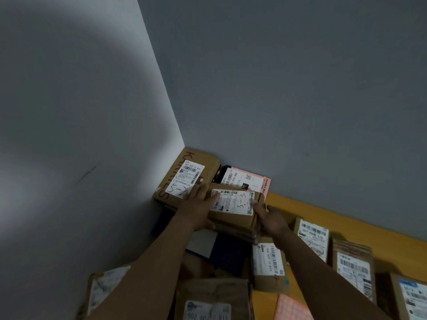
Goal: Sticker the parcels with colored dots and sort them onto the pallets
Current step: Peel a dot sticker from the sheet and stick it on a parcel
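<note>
An orange-yellow counter (pixel 323 211) runs into a corner where two plain grey walls meet. The left wall (pixel 69 112) carries a pale patch of light, and the back wall (pixel 277 88) is dim.

I hold a brown cardboard parcel (pixel 235 221) just above the pile, in front of that corner. My left hand (pixel 196 206) grips its left end with the thumb lying on the white label (pixel 232 202), which has "3-3" handwritten on it. My right hand (pixel 271 219) clasps the right end, thumb on the label's edge, fingers hidden underneath.

Below the parcel and my left wrist lie dark and grey flat things (pixel 227 255) I cannot make out. Most label print is too blurred to read.

Beyond the one I hold, I count eight labelled parcels:
- a large lettered carton (pixel 184 162) beyond my left hand, in the corner
- a pink mailer (pixel 251 175) beyond the held parcel
- a small carton (pixel 269 282) under my right forearm, bearing one teal dot (pixel 287 282)
- a box (pixel 314 236) right of my right hand
- a brown paper bag (pixel 353 250) further right
- a box (pixel 413 296) cut off by the right edge
- a box (pixel 212 292) between my forearms, cut off at the bottom edge
- a blurred one (pixel 104 287) left of my left forearm

One pink gridded sheet (pixel 292 307) lies under my right forearm, also cut off.
</note>
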